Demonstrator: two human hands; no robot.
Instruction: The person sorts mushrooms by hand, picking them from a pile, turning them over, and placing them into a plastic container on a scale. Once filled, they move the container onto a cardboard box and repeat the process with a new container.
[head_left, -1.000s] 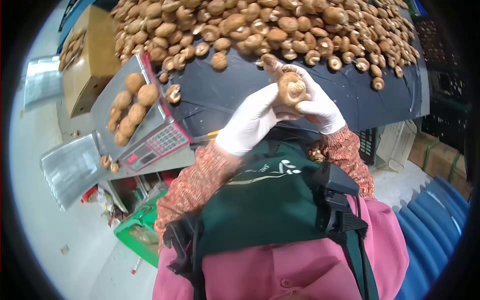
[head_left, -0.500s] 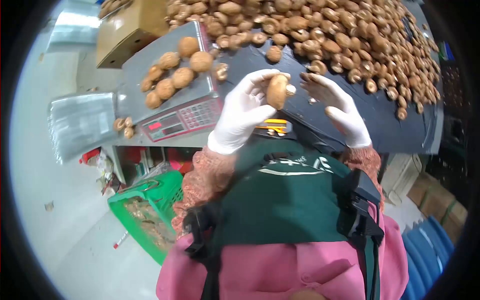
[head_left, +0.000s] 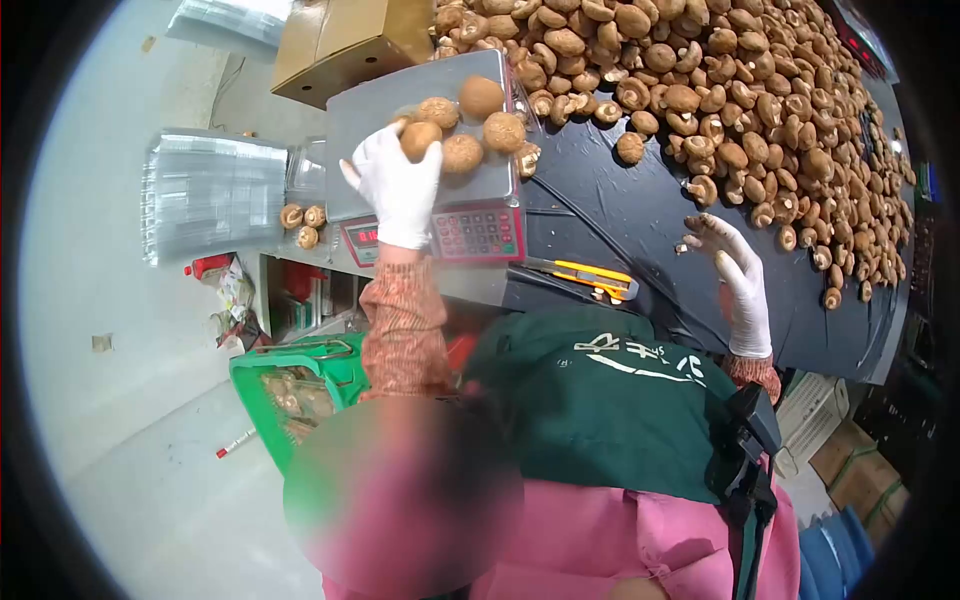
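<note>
Over the grey plate of a scale (head_left: 350, 120), my left hand (head_left: 395, 190) in a white glove has its thumb and fingers around a brown mushroom (head_left: 420, 140). Several round mushroom caps (head_left: 481, 97) lie on the plate beside it; part of the plate is hidden under the hand. My right hand (head_left: 737, 285), also gloved, hovers at the right over the black table cover (head_left: 600, 190), fingers apart and holding nothing. A small pale piece (head_left: 681, 248) lies near its fingertips.
A large mushroom pile (head_left: 770, 130) covers the back right. An orange cutter (head_left: 595, 278) lies near the front edge. Left are clear plastic trays (head_left: 215, 195) and small mushrooms (head_left: 307, 237). A cardboard box (head_left: 350, 45) stands behind the scale; a green basket (head_left: 255, 400) is below.
My left hand has moved left from above the table to the scale with a mushroom. My right hand is now farther from it, lower at the right. The camera view has shifted.
</note>
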